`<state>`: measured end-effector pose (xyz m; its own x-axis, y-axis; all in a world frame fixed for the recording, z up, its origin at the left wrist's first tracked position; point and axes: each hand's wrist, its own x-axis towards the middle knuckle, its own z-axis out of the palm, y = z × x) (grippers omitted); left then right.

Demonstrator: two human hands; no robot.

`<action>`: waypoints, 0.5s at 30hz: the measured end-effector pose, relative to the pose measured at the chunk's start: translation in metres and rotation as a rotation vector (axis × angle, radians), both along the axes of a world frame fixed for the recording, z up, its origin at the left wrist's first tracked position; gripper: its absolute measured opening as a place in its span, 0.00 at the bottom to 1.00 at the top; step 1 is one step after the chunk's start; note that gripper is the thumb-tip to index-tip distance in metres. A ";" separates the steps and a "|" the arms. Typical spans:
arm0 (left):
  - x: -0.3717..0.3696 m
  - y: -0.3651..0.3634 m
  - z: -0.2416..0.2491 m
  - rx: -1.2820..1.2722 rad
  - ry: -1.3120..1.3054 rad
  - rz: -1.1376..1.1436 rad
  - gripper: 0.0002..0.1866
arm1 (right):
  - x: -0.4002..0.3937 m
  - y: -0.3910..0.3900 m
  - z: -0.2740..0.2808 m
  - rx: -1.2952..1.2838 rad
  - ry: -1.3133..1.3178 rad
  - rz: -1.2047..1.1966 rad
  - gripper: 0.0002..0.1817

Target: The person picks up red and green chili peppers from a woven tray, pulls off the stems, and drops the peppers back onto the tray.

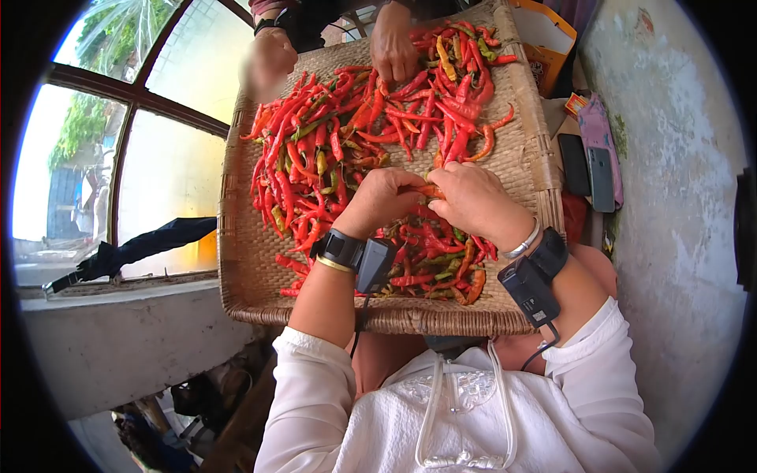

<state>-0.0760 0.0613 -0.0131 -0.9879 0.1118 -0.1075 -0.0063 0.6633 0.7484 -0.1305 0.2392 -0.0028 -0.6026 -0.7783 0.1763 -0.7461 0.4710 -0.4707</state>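
My left hand (pixel 378 201) and my right hand (pixel 478 197) meet over the middle of a woven basket tray (pixel 260 292). Both are closed on one orange-red chili pepper (pixel 430 191), pinched between the fingertips of each hand. Most of that pepper is hidden by my fingers. Beneath and around my hands lie many red chili peppers (pixel 296 177), some of them green or yellowish. A smaller heap of peppers (pixel 441 264) lies between my forearms, at the near side of the tray.
Across the tray, another person's hand (pixel 394 49) reaches into the peppers, and their other hand (pixel 272 59) hovers at the rim. A folded umbrella (pixel 150 246) rests on the windowsill at left. Two phones (pixel 601 180) and an orange box (pixel 544 39) are at right, by the wall.
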 end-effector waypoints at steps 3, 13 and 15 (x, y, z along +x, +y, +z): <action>0.005 -0.007 0.004 0.131 -0.021 0.076 0.07 | -0.001 0.001 0.012 0.216 -0.176 0.011 0.15; -0.002 -0.026 0.009 0.591 -0.211 0.441 0.16 | -0.012 0.004 0.033 -0.012 -0.055 -0.205 0.12; -0.005 -0.022 0.013 0.499 0.128 0.596 0.18 | -0.012 0.003 0.027 -0.061 -0.008 -0.188 0.12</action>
<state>-0.0808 0.0393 0.0001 -0.8976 -0.4360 -0.0654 -0.1492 0.1608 0.9756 -0.1420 0.2424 0.0244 -0.7381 -0.6397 0.2145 -0.6437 0.5723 -0.5081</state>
